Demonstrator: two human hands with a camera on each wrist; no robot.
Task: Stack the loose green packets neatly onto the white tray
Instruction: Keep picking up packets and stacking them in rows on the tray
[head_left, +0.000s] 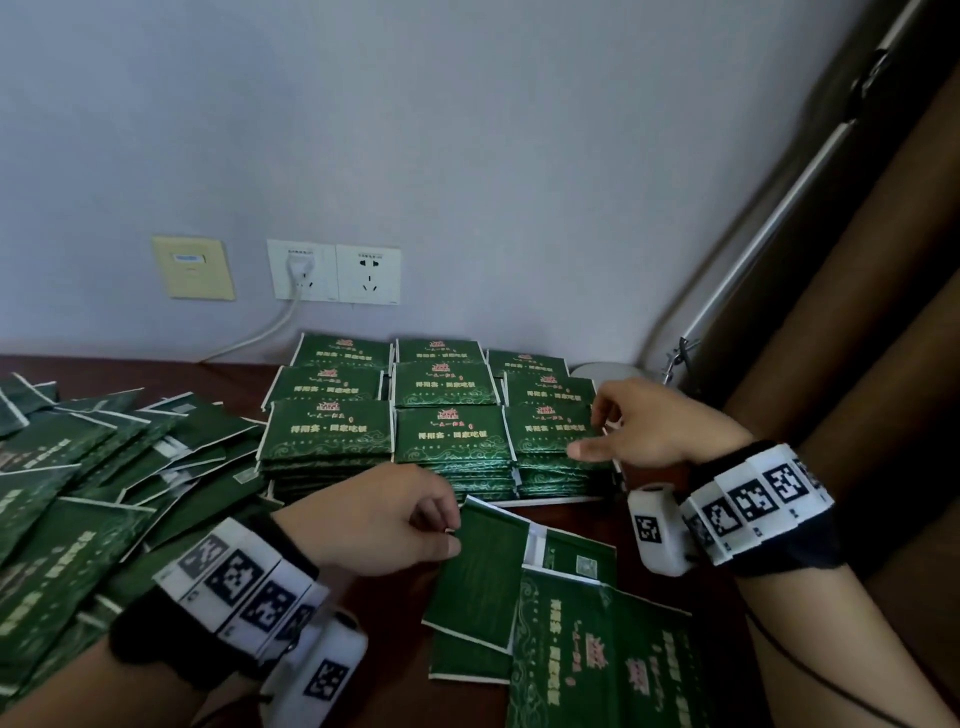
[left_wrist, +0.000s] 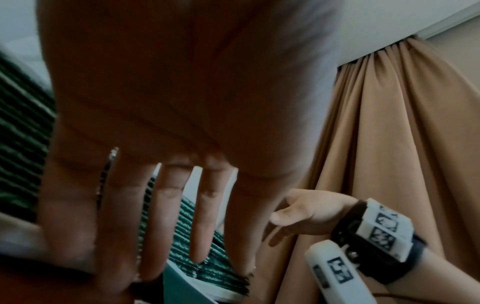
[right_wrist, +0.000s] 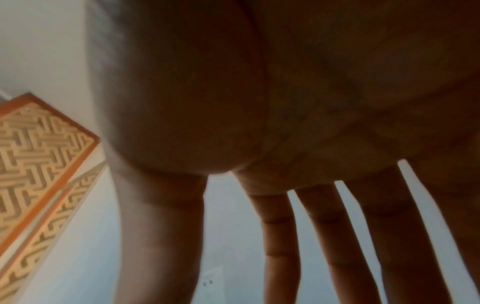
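Observation:
Green packets stand in neat stacks (head_left: 447, 441) in rows on the white tray (head_left: 550, 502) against the wall. My left hand (head_left: 445, 529) pinches the top left edge of a loose green packet (head_left: 480, 571) lying face down just in front of the tray. A thin packet edge (left_wrist: 110, 164) shows between thumb and index finger in the left wrist view. My right hand (head_left: 592, 428) is open over the front right stack (head_left: 550, 434), thumb and fingertips at its top packet. Its fingers (right_wrist: 280, 236) are straight and spread and hold nothing.
A big heap of loose packets (head_left: 78, 493) covers the table's left side. More loose packets (head_left: 597, 654) lie at the near centre. Wall sockets (head_left: 332, 271) with a plugged cable sit behind. A brown curtain (head_left: 857, 338) hangs on the right, and a round white object (head_left: 605, 371) lies behind the tray.

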